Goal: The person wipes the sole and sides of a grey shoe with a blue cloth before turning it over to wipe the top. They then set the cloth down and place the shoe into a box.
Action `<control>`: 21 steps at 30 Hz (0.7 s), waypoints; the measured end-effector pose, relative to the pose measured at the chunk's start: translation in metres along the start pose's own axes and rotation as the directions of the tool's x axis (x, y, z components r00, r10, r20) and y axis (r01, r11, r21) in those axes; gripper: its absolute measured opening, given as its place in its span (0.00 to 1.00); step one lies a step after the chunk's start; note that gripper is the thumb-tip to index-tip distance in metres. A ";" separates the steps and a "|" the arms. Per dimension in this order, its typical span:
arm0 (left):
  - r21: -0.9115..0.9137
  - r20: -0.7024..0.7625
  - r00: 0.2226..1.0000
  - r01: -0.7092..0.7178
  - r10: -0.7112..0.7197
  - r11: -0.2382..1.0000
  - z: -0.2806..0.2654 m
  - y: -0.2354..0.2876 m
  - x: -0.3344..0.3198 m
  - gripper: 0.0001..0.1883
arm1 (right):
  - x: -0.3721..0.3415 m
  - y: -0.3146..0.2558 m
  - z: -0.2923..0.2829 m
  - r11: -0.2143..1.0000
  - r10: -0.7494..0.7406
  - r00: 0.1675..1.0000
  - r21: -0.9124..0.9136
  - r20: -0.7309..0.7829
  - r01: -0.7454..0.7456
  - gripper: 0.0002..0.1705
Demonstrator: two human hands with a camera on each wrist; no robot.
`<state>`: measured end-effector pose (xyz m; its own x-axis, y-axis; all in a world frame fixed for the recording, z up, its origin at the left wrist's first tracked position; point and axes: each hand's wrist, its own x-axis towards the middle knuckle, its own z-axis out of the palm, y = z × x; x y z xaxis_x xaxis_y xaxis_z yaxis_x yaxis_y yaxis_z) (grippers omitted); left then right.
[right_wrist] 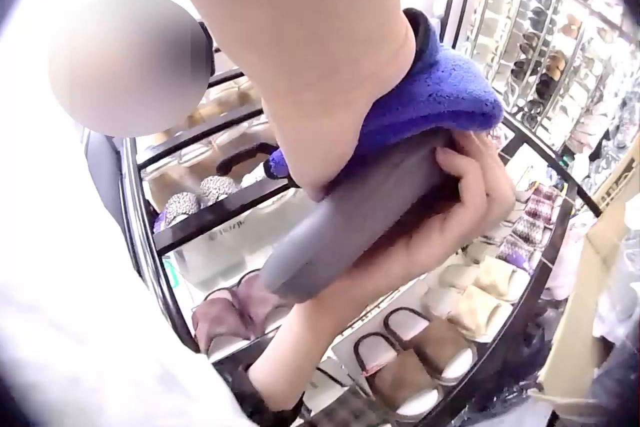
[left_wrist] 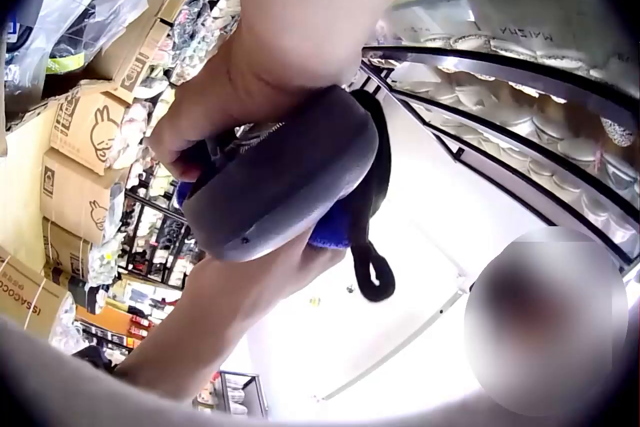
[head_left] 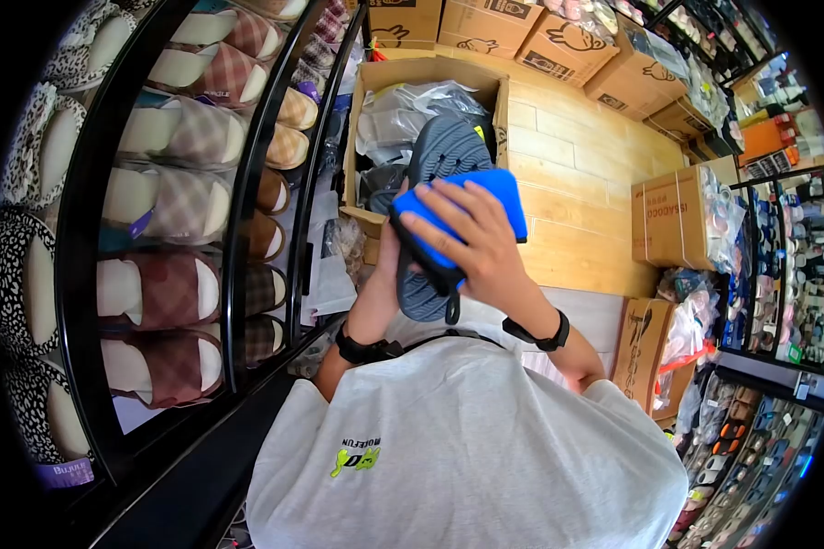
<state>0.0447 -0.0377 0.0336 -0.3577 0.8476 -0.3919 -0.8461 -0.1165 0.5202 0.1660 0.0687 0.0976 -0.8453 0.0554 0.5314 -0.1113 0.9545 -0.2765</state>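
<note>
A dark grey slipper [head_left: 444, 146] with a ridged sole is held up in front of the person's chest. My left hand [head_left: 387, 261] grips it from the left side, and in the right wrist view the fingers [right_wrist: 480, 182] curl round its edge. Over the sole lies a blue cleaning pad [head_left: 504, 188] with a black edge, fuzzy on its lower face in the right wrist view. My right hand [head_left: 476, 240] holds this pad against the slipper, fingers spread across its back. From the pad a black loop [left_wrist: 373, 272] hangs down.
Beyond the hands stands an open carton [head_left: 499, 87] with plastic-wrapped things inside. Racks of plaid slippers [head_left: 178, 206] line the left. Stacked cartons [head_left: 568, 46] stand at the back, another carton [head_left: 668, 220] at right. Wooden floor [head_left: 558, 201] lies between them.
</note>
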 end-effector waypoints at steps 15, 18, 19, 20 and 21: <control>-0.469 0.412 0.910 0.176 0.038 0.866 -0.036 0.021 0.016 0.38 | 0.030 0.022 -0.078 0.540 -0.319 0.943 0.799 -0.097 0.265 0.46; -0.436 0.436 0.898 0.260 -0.051 0.862 -0.022 0.033 0.005 0.45 | -0.037 0.023 -0.129 0.219 0.021 0.893 0.873 -0.450 0.435 0.21; -0.415 0.462 0.886 0.254 -0.038 0.873 -0.026 0.032 0.007 0.46 | 0.025 -0.016 -0.152 0.011 0.025 0.874 0.874 -0.486 0.486 0.15; -0.418 0.453 0.890 0.263 -0.051 0.870 -0.027 0.034 0.009 0.46 | 0.023 -0.026 -0.168 0.053 0.109 0.815 0.822 -0.569 0.566 0.13; -0.404 0.496 0.866 0.289 -0.057 0.868 -0.027 0.038 0.011 0.45 | 0.016 -0.032 -0.188 0.137 0.166 0.730 0.748 -0.663 0.649 0.17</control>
<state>-0.0015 -0.0469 0.0288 -0.0653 0.9978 0.0074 -0.9973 -0.0655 0.0319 0.2540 0.0938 0.2652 -0.2889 0.3933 0.8729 -0.9549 -0.0526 -0.2923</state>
